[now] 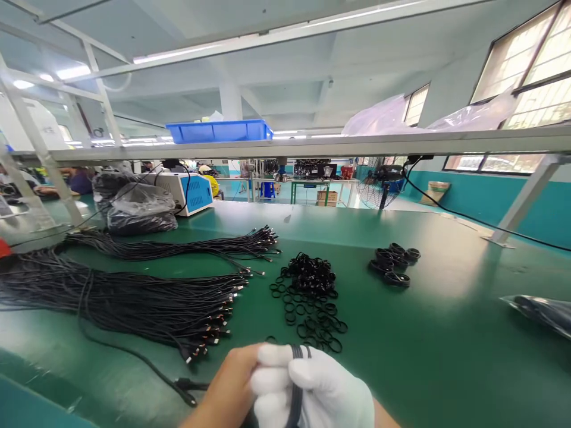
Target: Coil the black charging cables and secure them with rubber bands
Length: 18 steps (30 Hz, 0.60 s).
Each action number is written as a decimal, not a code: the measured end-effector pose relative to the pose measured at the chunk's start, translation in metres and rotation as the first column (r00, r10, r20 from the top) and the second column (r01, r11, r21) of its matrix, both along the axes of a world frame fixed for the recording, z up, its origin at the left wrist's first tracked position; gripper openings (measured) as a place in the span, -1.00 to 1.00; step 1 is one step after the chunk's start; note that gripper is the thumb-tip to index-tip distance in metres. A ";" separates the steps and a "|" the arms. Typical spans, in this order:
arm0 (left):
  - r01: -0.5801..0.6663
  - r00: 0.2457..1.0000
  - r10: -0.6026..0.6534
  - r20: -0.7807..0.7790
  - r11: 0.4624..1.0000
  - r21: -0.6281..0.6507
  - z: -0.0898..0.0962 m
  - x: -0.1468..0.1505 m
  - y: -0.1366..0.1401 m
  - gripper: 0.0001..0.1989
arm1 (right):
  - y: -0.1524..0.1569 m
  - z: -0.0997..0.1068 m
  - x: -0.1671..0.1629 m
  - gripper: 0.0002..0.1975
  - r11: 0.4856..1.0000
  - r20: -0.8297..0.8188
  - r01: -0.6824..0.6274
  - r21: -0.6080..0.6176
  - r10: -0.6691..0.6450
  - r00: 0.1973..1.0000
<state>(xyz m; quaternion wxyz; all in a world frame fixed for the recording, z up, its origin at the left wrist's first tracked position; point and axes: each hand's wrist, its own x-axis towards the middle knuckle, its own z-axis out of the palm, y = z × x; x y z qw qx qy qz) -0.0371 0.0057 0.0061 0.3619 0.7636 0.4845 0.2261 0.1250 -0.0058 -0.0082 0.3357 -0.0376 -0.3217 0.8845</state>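
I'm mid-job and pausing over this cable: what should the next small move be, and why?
Perhaps use one of the loose black rings to bind the bundled cable: the gloved right hand holds its strands together, and those rings lie just beyond.

at the bottom centre of the frame, the right hand (pixel 323 383) wears a white glove (pixel 345 392), plain and matte, covering thumb and fingers right up to their rounded tips. the fabric looks smooth and fairly close-fitting, with soft grey shading in its folds; its weave is too blurred to tell. towards the lower right its pale edge (pixel 369 407) ends around the wrist, and the strip of forearm (pixel 384 416) past it is bare. the left hand (pixel 238 371) is bare, as is its wrist.
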 end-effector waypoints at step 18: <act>0.418 0.799 -0.129 -0.587 0.821 0.389 0.044 0.003 0.007 -0.80 | 0.002 -0.007 -0.003 -0.65 0.995 0.247 0.089 -0.054 -0.073 0.966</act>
